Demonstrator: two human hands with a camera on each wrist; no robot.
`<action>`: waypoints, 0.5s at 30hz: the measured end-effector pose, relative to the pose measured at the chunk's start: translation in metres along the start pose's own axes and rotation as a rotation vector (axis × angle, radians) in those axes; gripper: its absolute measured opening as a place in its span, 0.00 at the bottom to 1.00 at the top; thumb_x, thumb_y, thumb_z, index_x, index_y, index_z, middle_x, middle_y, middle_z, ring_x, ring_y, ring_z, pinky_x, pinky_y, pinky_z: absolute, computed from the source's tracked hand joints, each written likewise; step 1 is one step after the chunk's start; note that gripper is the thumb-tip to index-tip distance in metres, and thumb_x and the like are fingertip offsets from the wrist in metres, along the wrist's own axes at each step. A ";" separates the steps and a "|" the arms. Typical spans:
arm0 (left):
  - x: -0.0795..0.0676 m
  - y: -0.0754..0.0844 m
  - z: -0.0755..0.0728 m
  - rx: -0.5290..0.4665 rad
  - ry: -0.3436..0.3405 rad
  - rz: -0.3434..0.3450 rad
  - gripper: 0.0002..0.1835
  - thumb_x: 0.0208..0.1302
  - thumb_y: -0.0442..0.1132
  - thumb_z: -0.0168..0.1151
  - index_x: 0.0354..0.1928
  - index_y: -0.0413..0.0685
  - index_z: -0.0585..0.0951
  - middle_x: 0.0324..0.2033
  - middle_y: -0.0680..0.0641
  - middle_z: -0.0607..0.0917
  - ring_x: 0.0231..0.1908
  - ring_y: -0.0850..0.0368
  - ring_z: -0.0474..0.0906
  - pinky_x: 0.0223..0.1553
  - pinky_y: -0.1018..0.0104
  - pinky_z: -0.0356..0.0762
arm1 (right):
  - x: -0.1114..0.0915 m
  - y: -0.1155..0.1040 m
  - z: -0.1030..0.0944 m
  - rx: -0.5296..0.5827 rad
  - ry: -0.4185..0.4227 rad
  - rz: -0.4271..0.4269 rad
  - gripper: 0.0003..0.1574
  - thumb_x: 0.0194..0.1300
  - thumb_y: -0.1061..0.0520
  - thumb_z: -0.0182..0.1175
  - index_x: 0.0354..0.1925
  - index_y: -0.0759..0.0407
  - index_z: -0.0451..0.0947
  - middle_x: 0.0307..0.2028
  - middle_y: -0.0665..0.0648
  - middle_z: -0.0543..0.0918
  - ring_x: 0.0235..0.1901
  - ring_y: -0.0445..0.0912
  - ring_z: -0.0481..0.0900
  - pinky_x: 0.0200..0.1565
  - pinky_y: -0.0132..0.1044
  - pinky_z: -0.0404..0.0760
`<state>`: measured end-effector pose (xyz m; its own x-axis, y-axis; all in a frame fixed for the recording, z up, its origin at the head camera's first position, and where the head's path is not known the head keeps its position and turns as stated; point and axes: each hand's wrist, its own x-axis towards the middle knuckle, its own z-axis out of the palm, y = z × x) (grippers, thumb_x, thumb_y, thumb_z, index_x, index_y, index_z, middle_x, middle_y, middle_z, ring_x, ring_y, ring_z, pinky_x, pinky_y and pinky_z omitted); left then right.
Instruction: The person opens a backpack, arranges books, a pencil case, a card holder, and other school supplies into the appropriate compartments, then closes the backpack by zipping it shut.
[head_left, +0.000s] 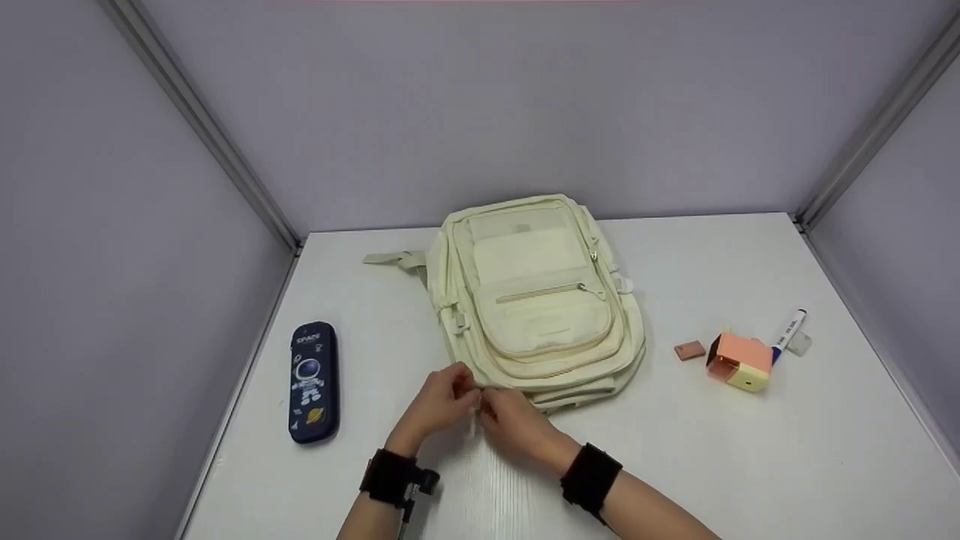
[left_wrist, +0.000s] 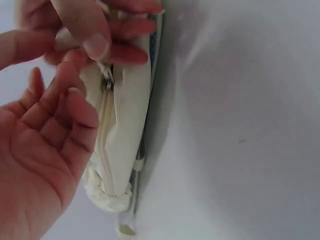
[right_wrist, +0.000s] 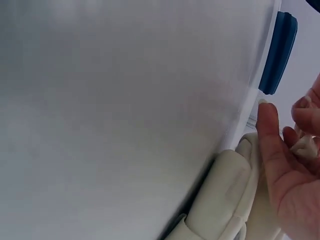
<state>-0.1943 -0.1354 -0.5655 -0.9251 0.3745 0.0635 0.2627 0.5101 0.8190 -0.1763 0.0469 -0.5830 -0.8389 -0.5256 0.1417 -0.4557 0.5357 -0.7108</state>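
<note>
A cream backpack (head_left: 540, 300) lies front up on the white table, its near left corner between the two hands. My left hand (head_left: 439, 401) has thumb and fingers bent at that corner, pinching the bag beside the zip. Close against it, my right hand (head_left: 517, 424) pinches at the zipper pull. The left wrist view shows the zipper slider (left_wrist: 107, 82) right below the right thumb, on a zip (left_wrist: 105, 130) along the bag's side. A cream bit (right_wrist: 304, 148) shows among the fingers in the right wrist view. The fingers partly hide the pull.
A navy pencil case (head_left: 313, 382) with an astronaut print lies at the left. To the right are a small reddish-brown block (head_left: 689, 350), a coral and yellow box-shaped item (head_left: 741, 361), a white marker (head_left: 789, 332) and a pale small block (head_left: 799, 343). Grey panels enclose the table.
</note>
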 end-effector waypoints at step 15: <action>0.021 -0.007 0.010 0.013 0.122 -0.445 0.22 0.72 0.41 0.49 0.21 0.39 0.80 0.12 0.50 0.78 0.13 0.58 0.72 0.17 0.66 0.67 | 0.000 -0.001 -0.014 -0.131 -0.056 -0.020 0.06 0.75 0.63 0.50 0.46 0.62 0.74 0.33 0.56 0.83 0.28 0.41 0.78 0.30 0.33 0.77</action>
<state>-0.2126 -0.1230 -0.5758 -0.9741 0.0231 -0.2250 -0.1645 0.6104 0.7748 -0.1801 0.0559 -0.5726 -0.8129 -0.5711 0.1139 -0.5104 0.6045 -0.6116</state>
